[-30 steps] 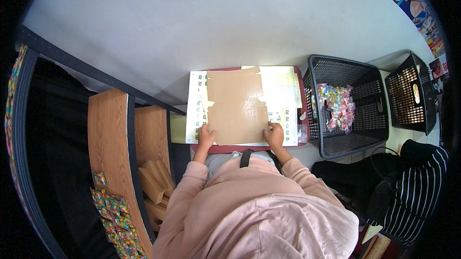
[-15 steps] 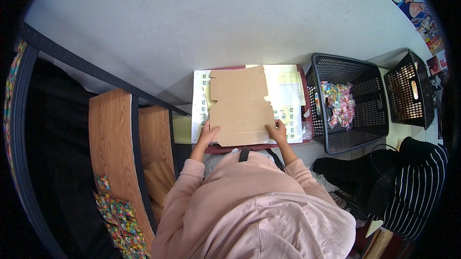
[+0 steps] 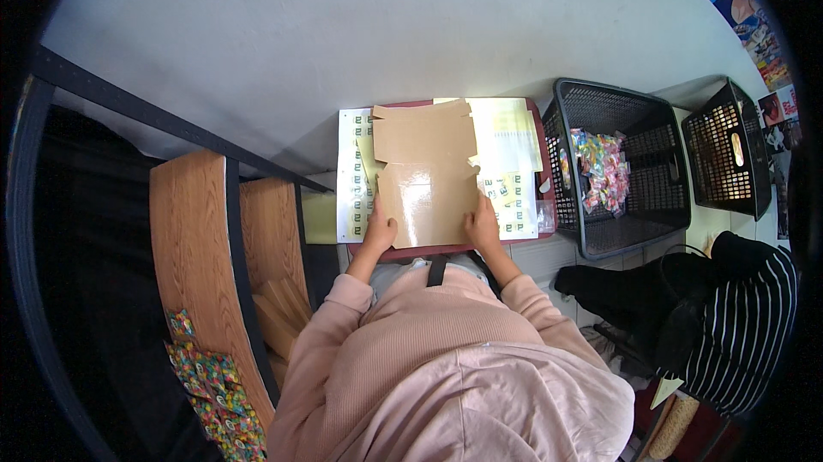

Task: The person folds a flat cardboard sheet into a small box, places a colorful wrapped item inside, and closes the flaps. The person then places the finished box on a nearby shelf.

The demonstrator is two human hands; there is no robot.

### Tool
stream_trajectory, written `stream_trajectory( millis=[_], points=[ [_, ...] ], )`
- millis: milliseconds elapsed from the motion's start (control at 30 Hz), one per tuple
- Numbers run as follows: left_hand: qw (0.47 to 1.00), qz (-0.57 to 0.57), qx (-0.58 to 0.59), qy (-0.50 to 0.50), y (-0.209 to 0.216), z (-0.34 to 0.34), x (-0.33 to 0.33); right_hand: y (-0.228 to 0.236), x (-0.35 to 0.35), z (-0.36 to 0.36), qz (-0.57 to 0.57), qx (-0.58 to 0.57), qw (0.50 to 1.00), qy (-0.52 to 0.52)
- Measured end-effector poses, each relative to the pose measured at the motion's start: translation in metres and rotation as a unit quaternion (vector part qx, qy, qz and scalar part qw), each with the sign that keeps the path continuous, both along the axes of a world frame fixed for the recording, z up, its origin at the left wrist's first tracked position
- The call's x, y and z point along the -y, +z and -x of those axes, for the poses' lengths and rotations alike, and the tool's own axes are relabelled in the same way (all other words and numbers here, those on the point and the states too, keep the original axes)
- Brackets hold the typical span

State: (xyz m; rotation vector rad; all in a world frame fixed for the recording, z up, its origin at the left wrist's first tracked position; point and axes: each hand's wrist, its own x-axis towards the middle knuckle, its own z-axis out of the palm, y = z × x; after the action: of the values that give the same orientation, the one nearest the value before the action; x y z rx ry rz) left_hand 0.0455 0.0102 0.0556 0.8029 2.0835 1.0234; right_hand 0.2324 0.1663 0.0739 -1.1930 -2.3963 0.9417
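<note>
A brown cardboard box blank [image 3: 424,201], creased across its middle and notched along the edges, lies in front of me. Its lower panel catches a bright shine. My left hand [image 3: 381,227] grips the panel's left side, fingers along the edge and thumb on top. On the opposite side my right hand [image 3: 483,222] holds the edge the same way. Both side edges look bent upward under my fingers. Beneath the blank are a white sheet of printed labels [image 3: 350,183] and yellowish paper [image 3: 514,123], on a dark red surface [image 3: 542,141].
To the right stands a dark plastic crate [image 3: 639,235] with colourful wrapped sweets [image 3: 603,166], then a smaller black basket [image 3: 729,158]. Wooden shelves [image 3: 193,231] at left hold bagged sweets [image 3: 214,376] and folded cardboard [image 3: 279,308]. Black and striped clothing [image 3: 746,325] lies at lower right.
My hands have moved slightly up along the blank's sides and inward. The lower panel looks narrower, with its sides bent up, and now shines. The whole view has shifted a little.
</note>
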Motion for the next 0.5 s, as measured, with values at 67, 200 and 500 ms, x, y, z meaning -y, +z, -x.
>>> stream_trajectory(
  millis=[67,200,500],
  points=[
    [0.997,0.019,-0.067,-0.026,-0.002,-0.005,-0.002,-0.006,-0.002,-0.002,-0.065,0.044,0.996,0.034],
    [0.984,0.048,-0.149,-0.091,-0.008,-0.005,-0.007,-0.042,-0.007,0.0,-0.164,0.118,0.974,0.103],
    [0.971,0.078,-0.157,-0.161,-0.012,-0.021,-0.015,-0.033,0.015,0.014,-0.103,0.195,0.959,0.179]
  ],
)
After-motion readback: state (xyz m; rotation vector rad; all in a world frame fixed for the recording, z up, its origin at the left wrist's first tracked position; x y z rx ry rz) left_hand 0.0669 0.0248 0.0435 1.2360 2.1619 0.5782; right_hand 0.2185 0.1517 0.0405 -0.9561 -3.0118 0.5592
